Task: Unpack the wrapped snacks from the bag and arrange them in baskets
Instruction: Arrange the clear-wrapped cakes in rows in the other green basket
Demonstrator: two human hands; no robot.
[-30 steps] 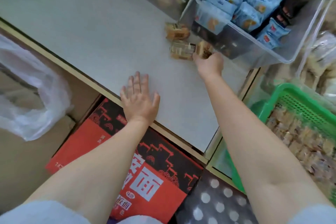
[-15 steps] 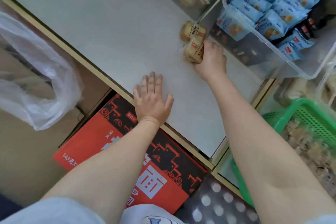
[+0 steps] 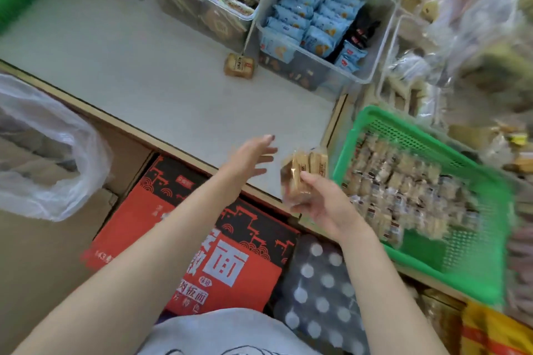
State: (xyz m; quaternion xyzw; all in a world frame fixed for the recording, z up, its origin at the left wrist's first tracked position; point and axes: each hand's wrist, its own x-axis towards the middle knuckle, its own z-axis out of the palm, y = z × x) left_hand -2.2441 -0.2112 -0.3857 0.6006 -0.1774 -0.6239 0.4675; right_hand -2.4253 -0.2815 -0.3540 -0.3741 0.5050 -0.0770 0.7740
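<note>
On the pale grey shelf top (image 3: 150, 86), one tan wrapped snack cake (image 3: 239, 66) is lying beside the clear plastic bin (image 3: 357, 78). Two more tan wrapped snacks (image 3: 305, 173) are being pinched by the right hand (image 3: 323, 202), just beside the green plastic basket (image 3: 427, 274). The left hand (image 3: 251, 158) is being held spread, empty. The packets are judged light, crinkly, slippery and crushable, best taken across the sides.

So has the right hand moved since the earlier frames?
Yes. The right hand, gripping wrapped snacks, has pulled back from the clear bin toward the shelf's front edge, beside the green basket.
</note>
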